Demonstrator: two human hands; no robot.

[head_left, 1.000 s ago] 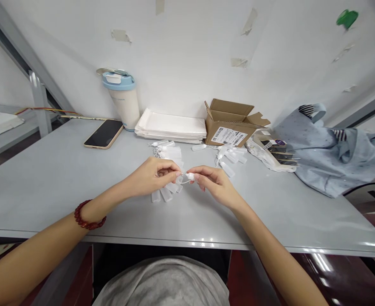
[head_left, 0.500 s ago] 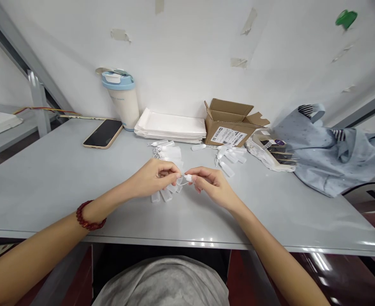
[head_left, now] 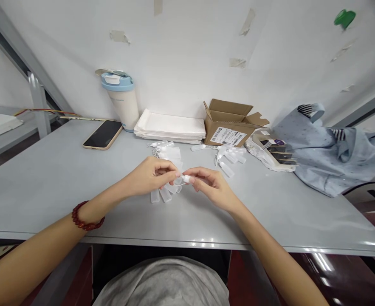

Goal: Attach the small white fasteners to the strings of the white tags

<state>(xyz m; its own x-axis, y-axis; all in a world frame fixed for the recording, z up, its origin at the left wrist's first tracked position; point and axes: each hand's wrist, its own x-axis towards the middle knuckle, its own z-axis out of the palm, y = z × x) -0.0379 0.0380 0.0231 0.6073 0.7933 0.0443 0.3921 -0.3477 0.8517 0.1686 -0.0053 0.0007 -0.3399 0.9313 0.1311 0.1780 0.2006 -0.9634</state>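
Observation:
Over the middle of the table, my right hand (head_left: 213,186) pinches a small white plastic cap-like piece (head_left: 186,179) between thumb and forefinger. A thin white cord (head_left: 182,184) curves from that piece toward my left hand (head_left: 153,175), whose thumb and forefinger are pressed together on the cord's end. Fingers hide part of both. Beneath and behind my hands lies a heap of small translucent bottle-shaped pieces (head_left: 165,194) with white tops and cords. A smaller group of the same pieces (head_left: 230,156) rests to the right, beyond my right hand.
Along the wall stand a blue-lidded tumbler (head_left: 123,104), a stack of white envelopes (head_left: 171,124) and an open cardboard box (head_left: 228,129). A phone (head_left: 103,134) lies at left. A packet (head_left: 276,153) and light blue cloth (head_left: 327,153) occupy the right side.
Both hands stay close together with the same pinch. They have shifted very slightly left in view, and the cord's loop between them looks a little different.

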